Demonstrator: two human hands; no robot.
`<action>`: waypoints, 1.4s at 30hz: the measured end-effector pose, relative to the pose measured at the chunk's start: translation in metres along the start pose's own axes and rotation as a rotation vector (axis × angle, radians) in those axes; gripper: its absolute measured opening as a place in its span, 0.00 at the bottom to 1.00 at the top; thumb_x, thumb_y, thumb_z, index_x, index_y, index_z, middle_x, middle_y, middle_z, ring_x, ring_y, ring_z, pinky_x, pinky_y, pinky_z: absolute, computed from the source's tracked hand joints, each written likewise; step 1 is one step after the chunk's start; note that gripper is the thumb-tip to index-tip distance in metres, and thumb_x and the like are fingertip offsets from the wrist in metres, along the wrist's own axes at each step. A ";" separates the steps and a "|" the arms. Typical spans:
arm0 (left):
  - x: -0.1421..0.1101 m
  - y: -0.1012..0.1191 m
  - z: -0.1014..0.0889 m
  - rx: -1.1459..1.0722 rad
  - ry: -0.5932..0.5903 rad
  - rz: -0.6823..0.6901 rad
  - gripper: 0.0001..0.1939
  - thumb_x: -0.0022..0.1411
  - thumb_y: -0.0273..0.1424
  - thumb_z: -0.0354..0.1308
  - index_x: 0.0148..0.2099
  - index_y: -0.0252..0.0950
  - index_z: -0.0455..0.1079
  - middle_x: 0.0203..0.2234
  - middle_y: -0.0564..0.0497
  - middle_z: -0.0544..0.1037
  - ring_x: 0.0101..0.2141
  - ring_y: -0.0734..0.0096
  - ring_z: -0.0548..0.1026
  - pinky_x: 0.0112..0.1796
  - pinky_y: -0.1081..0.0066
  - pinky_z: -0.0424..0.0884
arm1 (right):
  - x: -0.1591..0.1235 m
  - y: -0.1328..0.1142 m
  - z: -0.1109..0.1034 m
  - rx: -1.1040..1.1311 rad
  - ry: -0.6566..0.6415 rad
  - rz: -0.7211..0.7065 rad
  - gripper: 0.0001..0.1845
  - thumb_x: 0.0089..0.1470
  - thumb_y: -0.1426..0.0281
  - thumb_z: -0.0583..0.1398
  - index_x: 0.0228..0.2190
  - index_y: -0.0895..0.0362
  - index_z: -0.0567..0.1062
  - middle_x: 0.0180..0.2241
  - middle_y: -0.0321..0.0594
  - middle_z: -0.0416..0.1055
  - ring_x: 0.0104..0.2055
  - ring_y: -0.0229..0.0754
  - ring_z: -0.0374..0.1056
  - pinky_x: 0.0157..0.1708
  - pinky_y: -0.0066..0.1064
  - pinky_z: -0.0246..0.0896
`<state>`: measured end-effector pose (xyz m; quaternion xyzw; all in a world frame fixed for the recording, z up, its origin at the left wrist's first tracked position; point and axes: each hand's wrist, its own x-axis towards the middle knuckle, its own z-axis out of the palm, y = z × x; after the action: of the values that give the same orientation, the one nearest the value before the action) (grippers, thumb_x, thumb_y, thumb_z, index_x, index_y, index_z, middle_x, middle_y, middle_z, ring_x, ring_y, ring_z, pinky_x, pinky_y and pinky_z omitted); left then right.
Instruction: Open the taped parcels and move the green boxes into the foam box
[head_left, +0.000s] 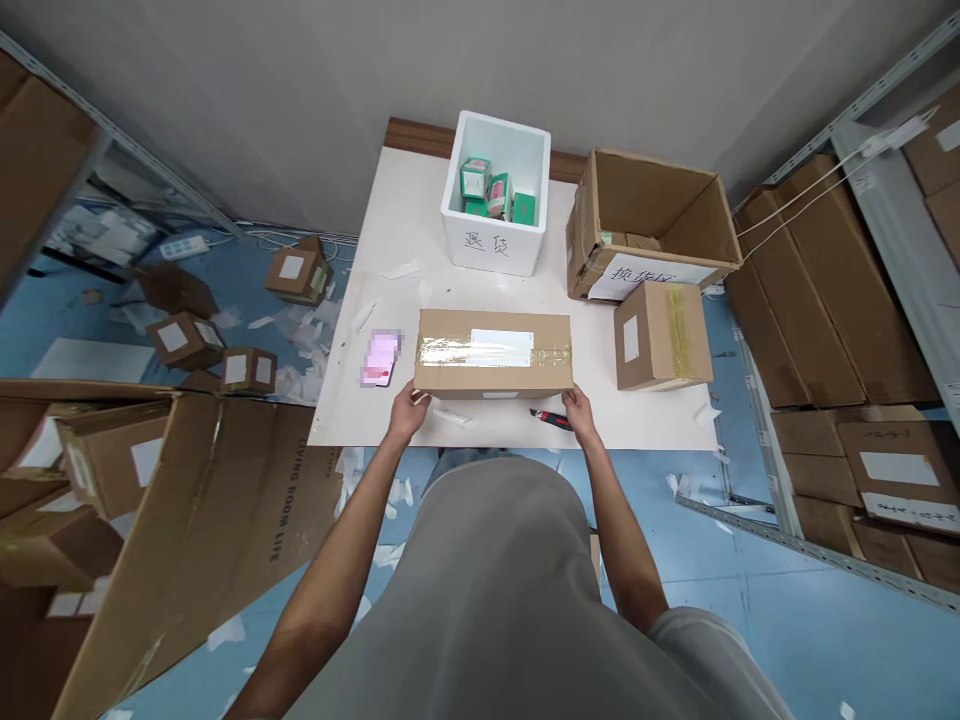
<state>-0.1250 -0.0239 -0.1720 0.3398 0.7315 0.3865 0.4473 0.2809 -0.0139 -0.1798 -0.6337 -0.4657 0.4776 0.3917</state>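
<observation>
A long cardboard box (pixel 450 378), sealed with shiny tape and bearing a white label, lies on the white table (pixel 352 420) in front of me. My left hand (pixel 409 412) grips its near left corner with bent fingers. At the near right corner, my right hand (pixel 579 412) holds the box in the same way. A red and black utility knife (pixel 553 419) lies on the table, right beside my right hand. Left of the box rests a phone (pixel 382 358) with a pink, blurred screen. A strip of white paper (pixel 452 418) lies just in front of the box.
Behind stand a white bin (pixel 495 250) with green boxes and an open carton (pixel 652 215). A taped box (pixel 664 335) sits at the right. A big carton of parcels (pixel 247 500) stands left; shelves with boxes (pixel 892 460) stand right. Paper scraps (pixel 300 375) litter the floor.
</observation>
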 end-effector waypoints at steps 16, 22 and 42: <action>0.004 0.051 -0.026 -0.019 0.006 0.229 0.31 0.68 0.51 0.70 0.64 0.38 0.85 0.64 0.41 0.85 0.56 0.50 0.86 0.60 0.55 0.83 | -0.015 -0.057 0.006 0.098 -0.015 -0.065 0.38 0.68 0.43 0.64 0.68 0.51 0.82 0.72 0.41 0.78 0.79 0.58 0.68 0.81 0.53 0.60; 0.018 0.035 -0.013 -0.045 0.007 0.107 0.23 0.68 0.41 0.69 0.59 0.34 0.86 0.56 0.41 0.89 0.52 0.51 0.86 0.59 0.54 0.83 | 0.002 -0.051 0.012 0.059 -0.053 -0.010 0.48 0.64 0.37 0.66 0.72 0.53 0.79 0.76 0.43 0.72 0.80 0.59 0.67 0.82 0.52 0.59; -0.028 -0.008 -0.016 -0.106 0.060 0.035 0.25 0.60 0.32 0.68 0.59 0.32 0.83 0.61 0.34 0.87 0.64 0.44 0.84 0.71 0.43 0.75 | -0.040 -0.021 0.013 0.064 -0.081 0.040 0.48 0.56 0.37 0.68 0.66 0.55 0.84 0.67 0.49 0.83 0.75 0.62 0.73 0.80 0.58 0.62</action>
<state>-0.1307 -0.0552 -0.1633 0.3167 0.7170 0.4425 0.4356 0.2593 -0.0463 -0.1536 -0.6100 -0.4532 0.5252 0.3830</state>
